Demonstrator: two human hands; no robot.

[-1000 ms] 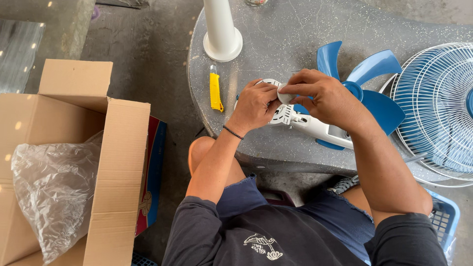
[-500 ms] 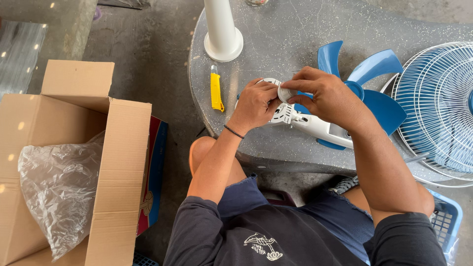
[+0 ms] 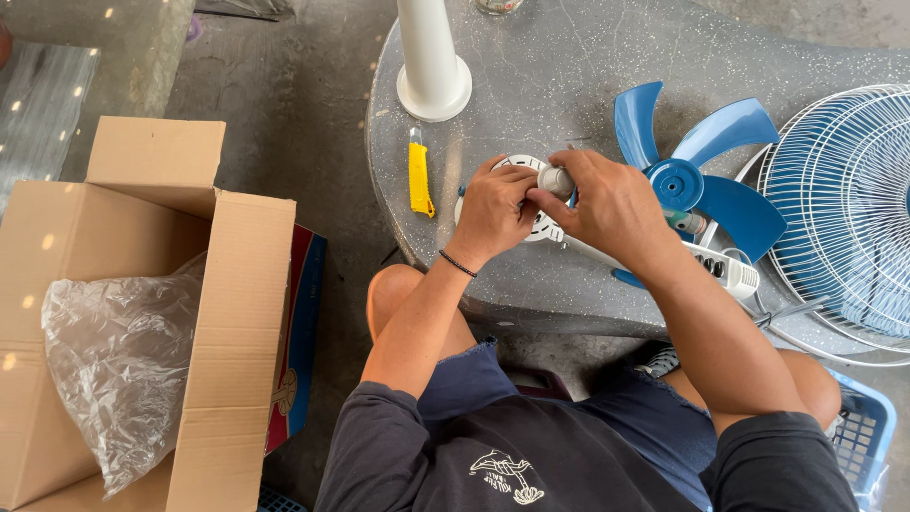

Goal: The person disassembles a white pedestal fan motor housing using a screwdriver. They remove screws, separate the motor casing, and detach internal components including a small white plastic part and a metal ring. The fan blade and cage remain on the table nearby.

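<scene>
On the left of the scene, on the concrete floor, an open brown cardboard box (image 3: 142, 313) stands with its flaps up, and a crumpled clear plastic bag (image 3: 118, 365) lies inside it. Against the right side of the box leans a flat package in red and dark blue (image 3: 299, 332). On the grey stone table (image 3: 569, 76), at the far side, stands a white round pole base (image 3: 433, 66), and just near it lies a small yellow cutter (image 3: 419, 178).

In the middle of the table, at its near edge, lies the white fan motor unit (image 3: 725, 268). It is long, of white plastic, with a round vented end and a row of dark buttons on the right part. The left hand (image 3: 493, 210) is closed around the round end. The right hand (image 3: 611, 201) pinches a small pale knob (image 3: 555, 179) on it between thumb and fingers. Behind the right hand lies a blue fan blade (image 3: 697, 171), and at the far right a white wire fan guard (image 3: 848, 204).
</scene>
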